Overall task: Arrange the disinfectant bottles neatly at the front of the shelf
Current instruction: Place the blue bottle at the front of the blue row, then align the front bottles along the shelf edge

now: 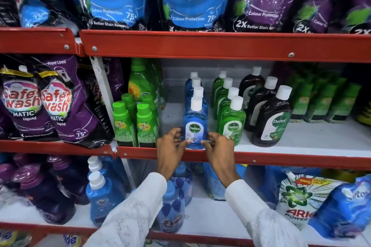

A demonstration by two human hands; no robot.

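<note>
Blue Dettol bottle (195, 124) upright at front edge of middle shelf (301, 146) — head of blue row. Left hand (172, 146) and right hand (217, 146) pinch its base from either side. Green Dettol bottle (231, 124) just beside right hand, brown Dettol bottle (271, 120) further right.

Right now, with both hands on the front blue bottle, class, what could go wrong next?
1. The blue bottle stands right at the red shelf edge; pulled further, it may tip off.
2. The right hand is close to the green bottle and might knock it.
3. Pushed back, it could topple the blue bottles queued behind.
</note>
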